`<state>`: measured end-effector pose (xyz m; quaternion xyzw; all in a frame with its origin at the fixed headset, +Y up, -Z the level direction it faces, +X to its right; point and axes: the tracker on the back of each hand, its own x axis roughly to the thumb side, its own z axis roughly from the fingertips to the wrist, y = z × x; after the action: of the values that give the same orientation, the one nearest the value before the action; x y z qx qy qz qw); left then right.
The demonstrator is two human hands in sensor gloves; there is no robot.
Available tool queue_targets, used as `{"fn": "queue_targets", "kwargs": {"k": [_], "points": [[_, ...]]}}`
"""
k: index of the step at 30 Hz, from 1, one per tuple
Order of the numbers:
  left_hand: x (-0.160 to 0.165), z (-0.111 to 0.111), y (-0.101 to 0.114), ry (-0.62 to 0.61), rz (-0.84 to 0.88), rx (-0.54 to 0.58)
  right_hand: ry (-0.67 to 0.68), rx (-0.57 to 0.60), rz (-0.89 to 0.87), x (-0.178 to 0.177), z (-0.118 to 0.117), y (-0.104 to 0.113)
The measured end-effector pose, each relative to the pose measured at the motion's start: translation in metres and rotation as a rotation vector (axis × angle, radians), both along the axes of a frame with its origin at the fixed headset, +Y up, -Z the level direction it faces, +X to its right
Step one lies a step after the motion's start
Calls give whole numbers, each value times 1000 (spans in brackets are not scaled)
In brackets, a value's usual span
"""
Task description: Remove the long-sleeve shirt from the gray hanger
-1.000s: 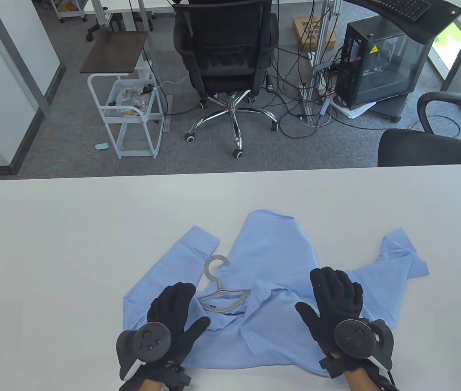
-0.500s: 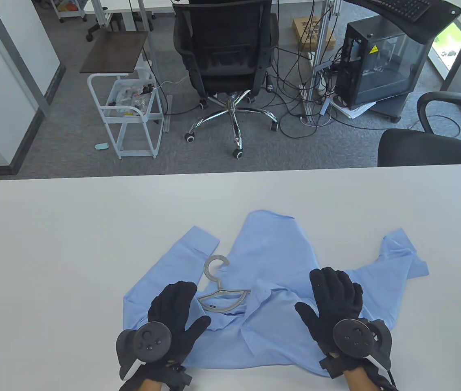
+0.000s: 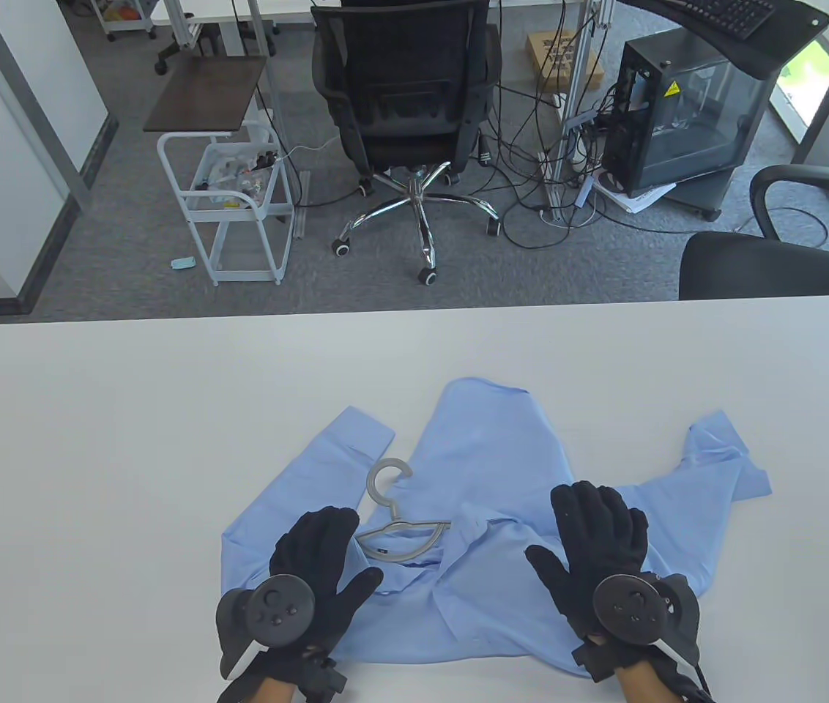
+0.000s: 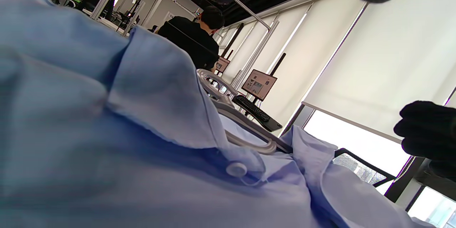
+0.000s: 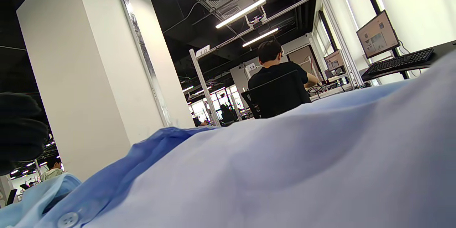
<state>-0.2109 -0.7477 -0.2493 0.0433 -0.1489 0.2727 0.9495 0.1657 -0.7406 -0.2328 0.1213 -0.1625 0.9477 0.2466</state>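
Observation:
A light blue long-sleeve shirt [image 3: 480, 469] lies spread on the white table [image 3: 129, 439], collar toward me. A gray hanger [image 3: 392, 512] sits in the collar opening, its hook [image 3: 385, 480] lying on the cloth. My left hand [image 3: 319, 556] is flat and spread over the shirt's left shoulder, just left of the hanger. My right hand [image 3: 597, 534] is flat and spread over the right shoulder. Neither hand grips anything. In the left wrist view the collar [image 4: 167, 92], a button [image 4: 236, 169] and the hanger bar [image 4: 249, 139] show close up. The right wrist view shows shirt cloth [image 5: 285, 167].
Beyond the table's far edge stand an office chair [image 3: 407, 95], a white cart [image 3: 231, 198], a computer case [image 3: 685, 117] and cables. Another black chair [image 3: 773, 263] is at the back right corner. The shirt's sleeves [image 3: 722, 461] reach out to both sides.
Both hands shifted very slightly, the left a little right, the right a little left and forward. Shirt and hanger have not moved.

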Motion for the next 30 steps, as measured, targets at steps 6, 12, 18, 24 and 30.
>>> {"fn": "queue_targets", "kwargs": {"k": [6, 12, 18, 24, 30], "points": [[-1, 0, 1, 7, 4, -5, -2, -4, 1, 0, -1, 0], [-1, -1, 0, 8, -2, -10, -2, 1, -9, 1, 0, -1], [-1, -1, 0, 10, 4, -4, -4, 3, -9, 2, -1, -1], [-1, -3, 2, 12, 15, 6, 5, -4, -12, 1, -1, -1], [0, -2, 2, 8, 12, 10, 0, 7, -16, 2, -1, -1]]}}
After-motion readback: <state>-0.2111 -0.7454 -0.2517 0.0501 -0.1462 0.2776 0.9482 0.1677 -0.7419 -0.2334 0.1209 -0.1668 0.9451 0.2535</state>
